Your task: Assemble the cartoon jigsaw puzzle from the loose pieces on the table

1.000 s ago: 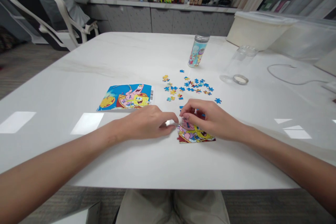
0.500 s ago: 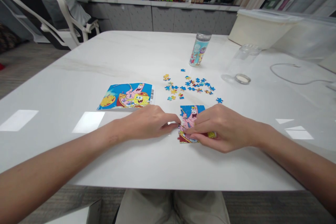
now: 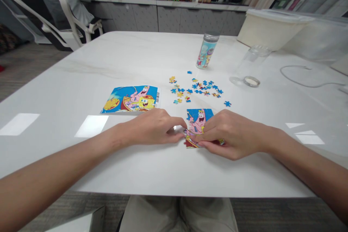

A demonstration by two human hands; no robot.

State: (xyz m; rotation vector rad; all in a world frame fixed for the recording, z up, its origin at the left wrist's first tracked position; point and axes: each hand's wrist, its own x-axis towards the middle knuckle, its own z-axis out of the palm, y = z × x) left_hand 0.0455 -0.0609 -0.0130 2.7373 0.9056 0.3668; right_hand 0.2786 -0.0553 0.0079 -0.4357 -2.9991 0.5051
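A partly joined jigsaw puzzle (image 3: 199, 117) lies flat on the white table, showing a pink starfish character on blue. At its left edge is my left hand (image 3: 156, 127), the curved thumb and index finger slightly apart and their tips touching the edge. My right hand (image 3: 231, 134) covers the lower right of the puzzle, its fingers bent together and pressed on it; what lies under them is hidden. Behind the puzzle, several loose jigsaw pieces (image 3: 189, 91) are scattered. To the left lies a picture sheet (image 3: 130, 99) with the starfish and a yellow sponge character.
A printed tube (image 3: 206, 52) with a grey lid stands behind the pieces. Right of it lie a clear jar (image 3: 251, 59), a round lid (image 3: 251, 81) and a cable (image 3: 296, 83). A cream bin (image 3: 269, 30) is at the back right. A person sits on a chair (image 3: 65, 11) at far left.
The tips of my left thumb and index finger have moved slightly apart. My right fingers have shifted a little to the right, uncovering more of the puzzle's middle.
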